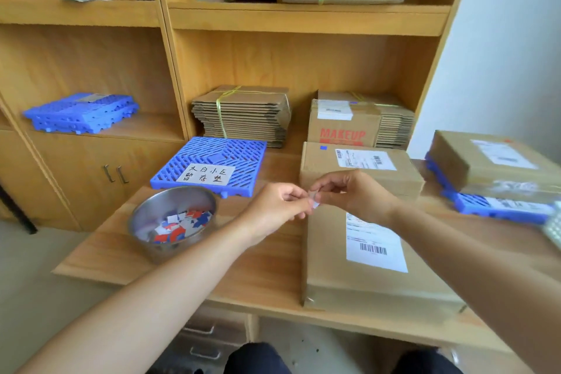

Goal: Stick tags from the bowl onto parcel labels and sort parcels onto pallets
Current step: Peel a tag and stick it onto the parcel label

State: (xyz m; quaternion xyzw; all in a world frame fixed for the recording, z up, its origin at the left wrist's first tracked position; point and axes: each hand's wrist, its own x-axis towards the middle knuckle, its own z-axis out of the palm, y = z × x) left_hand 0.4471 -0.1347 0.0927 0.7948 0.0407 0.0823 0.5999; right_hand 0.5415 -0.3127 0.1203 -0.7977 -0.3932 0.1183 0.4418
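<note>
A small white tag (pixel 314 200) hangs between my two hands above the table. My left hand (pixel 280 209) pinches it from the left and my right hand (pixel 352 194) pinches it from the right. Just below lies a flat cardboard parcel (pixel 328 258) with a white barcode label (pixel 372 241). A steel bowl (pixel 173 220) with several red, blue and white tags stands to the left. Behind the bowl lies a blue pallet (pixel 209 168) with a handwritten paper sign. A second blue pallet (pixel 498 206) at the right edge carries a labelled parcel (pixel 498 165).
Another labelled parcel (pixel 359 170) lies behind my hands, with a "MAKEUP" box (pixel 343 127) behind it. Bundles of flat cartons (pixel 243 114) fill the shelf unit. Spare blue pallets (pixel 82 112) sit on the left shelf. The table's front edge (pixel 273 307) runs near me.
</note>
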